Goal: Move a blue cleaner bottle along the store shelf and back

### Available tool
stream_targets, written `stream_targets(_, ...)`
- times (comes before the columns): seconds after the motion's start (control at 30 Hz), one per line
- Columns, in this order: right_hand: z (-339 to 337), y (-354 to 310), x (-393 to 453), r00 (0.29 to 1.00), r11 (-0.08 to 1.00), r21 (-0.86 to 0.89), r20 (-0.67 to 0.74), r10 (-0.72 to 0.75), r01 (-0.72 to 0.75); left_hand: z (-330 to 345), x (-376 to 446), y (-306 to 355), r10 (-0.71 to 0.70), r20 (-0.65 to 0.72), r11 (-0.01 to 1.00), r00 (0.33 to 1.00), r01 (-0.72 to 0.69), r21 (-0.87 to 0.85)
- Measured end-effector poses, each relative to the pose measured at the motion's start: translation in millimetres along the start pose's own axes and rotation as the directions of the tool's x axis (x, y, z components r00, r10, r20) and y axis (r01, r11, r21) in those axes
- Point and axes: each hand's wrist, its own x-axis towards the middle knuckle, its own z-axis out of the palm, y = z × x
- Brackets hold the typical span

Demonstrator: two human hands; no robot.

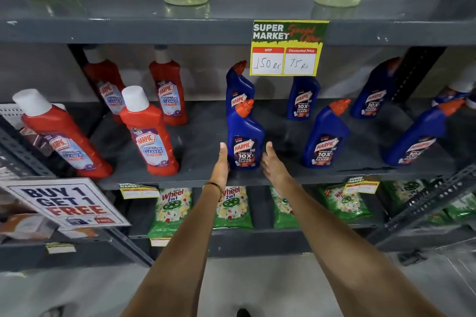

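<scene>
Your left hand point(222, 162) and right hand point(272, 163) flank the blue bottle point(244, 136), standing upright at the shelf point(201, 136) near edge, centre. Fingers apart, left touching its side, right just beside, no clamp yet; likely bracing both sides so it slides without tipping.

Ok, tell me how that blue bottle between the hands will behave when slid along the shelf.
The blue bottle looks like rigid plastic, so it probably won't buckle. It's tall with a narrow angled neck, so a high push may tip it. The shelf looks smooth; it should slide easily.
</scene>
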Motion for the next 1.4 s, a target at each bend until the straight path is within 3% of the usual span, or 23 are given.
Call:
stream_targets(0.13, 3.2, 0.1, -2.6, 0.998, 0.999, 0.033, 0.060, 0.005, -0.007, -0.5, -0.3, -1.8, 0.001, 0.001, 1.000, 1.000, -0.001, -0.027)
stream_targets(0.23, 4.7, 1.0, -2.1, 1.000, 1.000, -0.014, 0.006, 0.001, -0.001, -0.6, 2.1, -3.8, -0.006, 0.028, 0.998, 1.000, 0.007, -0.069)
stream_targets(1.1, 5.0, 4.0, -4.6, 0.999, 0.999, -0.044, -0.038, -0.030, 0.028, -8.6, -1.7, -15.8, 0.002, -0.048, 0.996, 0.999, 0.002, 0.086)
stream_targets(1.27, 6.7, 4.7, -13.5, 0.998, 0.997, -0.044, -0.040, -0.057, 0.055, -4.4, -5.1, -13.9, -0.008, -0.069, 0.976, 0.998, 0.022, 0.217)
stream_targets(1.33, 7.7, 5.1, -26.0, 0.989, 0.986, -0.149, -0.116, -0.097, 0.079, -3.0, -17.6, -13.0, 0.027, -0.107, 0.950, 0.994, 0.007, 0.311)
stream_targets(1.4, 8.1, 9.1, -39.5, 0.964, 0.934, -0.338, -0.187, -0.188, 0.116, -3.0, -30.2, -17.2, 0.167, -0.170, 0.882, 0.971, -0.070, 0.466)
